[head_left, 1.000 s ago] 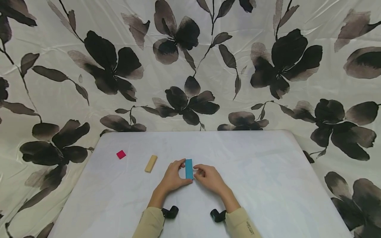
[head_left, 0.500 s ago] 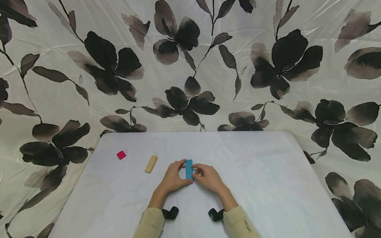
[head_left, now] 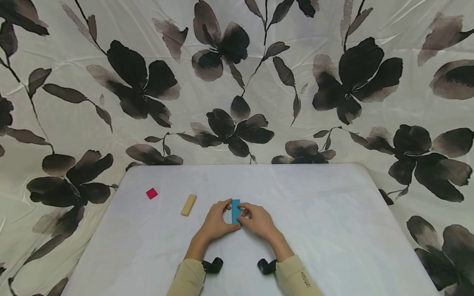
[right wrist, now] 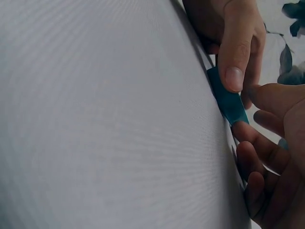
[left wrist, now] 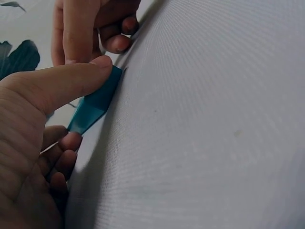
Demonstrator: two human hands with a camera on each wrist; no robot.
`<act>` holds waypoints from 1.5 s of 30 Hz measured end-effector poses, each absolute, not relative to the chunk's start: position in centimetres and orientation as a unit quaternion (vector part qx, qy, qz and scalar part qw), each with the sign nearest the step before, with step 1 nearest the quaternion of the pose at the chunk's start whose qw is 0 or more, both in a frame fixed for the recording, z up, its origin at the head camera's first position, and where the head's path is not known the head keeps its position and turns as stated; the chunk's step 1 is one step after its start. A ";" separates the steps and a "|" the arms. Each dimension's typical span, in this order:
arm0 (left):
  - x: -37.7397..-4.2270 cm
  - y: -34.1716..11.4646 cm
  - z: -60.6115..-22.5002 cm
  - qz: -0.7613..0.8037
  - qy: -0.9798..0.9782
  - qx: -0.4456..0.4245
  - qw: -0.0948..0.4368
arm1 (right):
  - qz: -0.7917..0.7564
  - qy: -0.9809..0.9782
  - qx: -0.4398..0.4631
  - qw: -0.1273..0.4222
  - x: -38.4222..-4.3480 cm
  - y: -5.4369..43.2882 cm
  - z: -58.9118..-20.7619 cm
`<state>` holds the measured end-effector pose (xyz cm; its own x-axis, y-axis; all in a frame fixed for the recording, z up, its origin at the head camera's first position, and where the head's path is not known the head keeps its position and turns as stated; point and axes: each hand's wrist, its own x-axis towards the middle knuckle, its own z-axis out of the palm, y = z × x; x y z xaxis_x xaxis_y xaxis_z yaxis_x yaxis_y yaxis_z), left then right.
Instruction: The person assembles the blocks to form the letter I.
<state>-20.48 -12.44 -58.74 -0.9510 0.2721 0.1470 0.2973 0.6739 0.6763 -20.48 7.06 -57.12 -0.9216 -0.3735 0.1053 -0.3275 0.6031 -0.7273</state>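
One yellow block (head_left: 189, 205) near left hand (head_left: 215, 219)

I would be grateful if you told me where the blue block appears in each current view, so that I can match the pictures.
Head: the blue block is at the horizontal centre, below mid-height, between the left hand and right hand.
Left wrist: left of centre, above the middle, partly hidden by the left thumb.
Right wrist: right of centre, slightly above mid-height.
Shared landmark: that left thumb, at the block in all three.
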 end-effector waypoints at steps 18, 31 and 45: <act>-19.8 -13.1 -58.9 -0.398 -0.902 -0.166 -0.021 | -0.394 0.906 -0.155 0.026 -19.9 6.6 -58.2; -21.0 -17.6 -55.0 -0.381 -0.910 -0.152 -0.058 | -0.396 0.908 -0.137 0.027 -20.0 6.7 -58.5; -23.4 -24.4 -53.0 -0.350 -0.924 -0.143 -0.053 | -0.393 0.908 -0.139 0.034 -21.1 6.4 -57.8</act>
<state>-23.35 -24.38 -53.04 -0.9535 0.3015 0.0014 0.2268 0.7140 0.6624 -21.07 6.45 -57.75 -0.9591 -0.2793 0.0466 -0.2251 0.6521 -0.7240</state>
